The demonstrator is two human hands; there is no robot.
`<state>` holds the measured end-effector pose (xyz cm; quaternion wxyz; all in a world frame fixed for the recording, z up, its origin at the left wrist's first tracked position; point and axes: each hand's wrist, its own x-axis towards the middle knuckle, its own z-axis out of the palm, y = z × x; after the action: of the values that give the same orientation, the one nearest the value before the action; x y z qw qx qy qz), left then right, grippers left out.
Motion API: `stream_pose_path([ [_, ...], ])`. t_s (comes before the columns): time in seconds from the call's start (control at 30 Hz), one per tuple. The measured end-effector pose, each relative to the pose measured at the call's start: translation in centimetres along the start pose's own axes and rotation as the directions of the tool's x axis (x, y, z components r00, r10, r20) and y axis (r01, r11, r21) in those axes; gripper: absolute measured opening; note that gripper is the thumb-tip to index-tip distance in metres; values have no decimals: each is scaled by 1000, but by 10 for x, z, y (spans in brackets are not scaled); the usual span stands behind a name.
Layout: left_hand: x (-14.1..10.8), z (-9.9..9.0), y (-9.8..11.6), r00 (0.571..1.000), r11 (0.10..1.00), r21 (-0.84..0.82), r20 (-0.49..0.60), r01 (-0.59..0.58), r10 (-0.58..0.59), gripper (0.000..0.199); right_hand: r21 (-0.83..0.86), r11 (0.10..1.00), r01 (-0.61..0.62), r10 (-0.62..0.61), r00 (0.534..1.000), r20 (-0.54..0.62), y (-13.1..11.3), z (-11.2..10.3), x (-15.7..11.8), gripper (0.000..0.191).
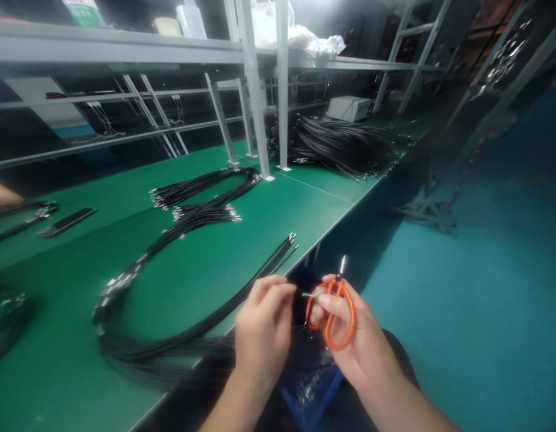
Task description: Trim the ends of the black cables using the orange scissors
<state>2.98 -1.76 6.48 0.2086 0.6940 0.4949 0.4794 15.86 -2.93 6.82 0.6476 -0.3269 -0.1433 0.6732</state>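
Note:
My right hand (pixel 356 354) is closed around orange-handled scissors (pixel 352 327), whose short metal blades point up and away. Between its thumb and fingers a thin pale strip (pixel 308 294) sticks out to the left. Close by on the left, my left hand (pixel 265 324) is pinched shut, its fingertips just short of that strip. Whatever those fingers hold is hidden. Behind the left hand, a bundle of black cables (pixel 255 282) with silver ends curves across the green table (pixel 206 276) and passes its front edge.
Below my hands is a blue bin (pixel 311 399) with small shiny pieces. More black cables (pixel 201 216) lie mid-table, with a large pile (pixel 336 144) farther back. A phone (pixel 66 222) and another person's arm (pixel 3 195) are at left. Shelf posts (pixel 257 108) rise from the table.

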Motion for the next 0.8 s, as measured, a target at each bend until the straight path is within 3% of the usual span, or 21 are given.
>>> stream_pose_path([
  [0.07,1,-1,1,988,981,-137,83,139,-129,16,20,1000,7,-7,1000,13,0,1,1,24],
  [0.13,0,-1,3,946,912,-290,232,289,-226,12,43,999,-2,1,1000,23,1,2,1,24],
  [0.23,-1,3,6,888,810,-406,362,424,-283,7,54,999,-9,8,1000,19,5,3,2,25],
  [0.43,-3,8,4,906,805,-425,285,413,-314,9,-28,999,36,-36,999,0,6,5,3,23],
  [0.6,-1,5,5,893,796,-422,321,434,-317,13,-154,982,113,-113,994,7,2,8,3,32],
  [0.8,-2,3,6,891,786,-431,304,443,-336,13,-206,966,156,-151,988,39,5,3,5,29],
])
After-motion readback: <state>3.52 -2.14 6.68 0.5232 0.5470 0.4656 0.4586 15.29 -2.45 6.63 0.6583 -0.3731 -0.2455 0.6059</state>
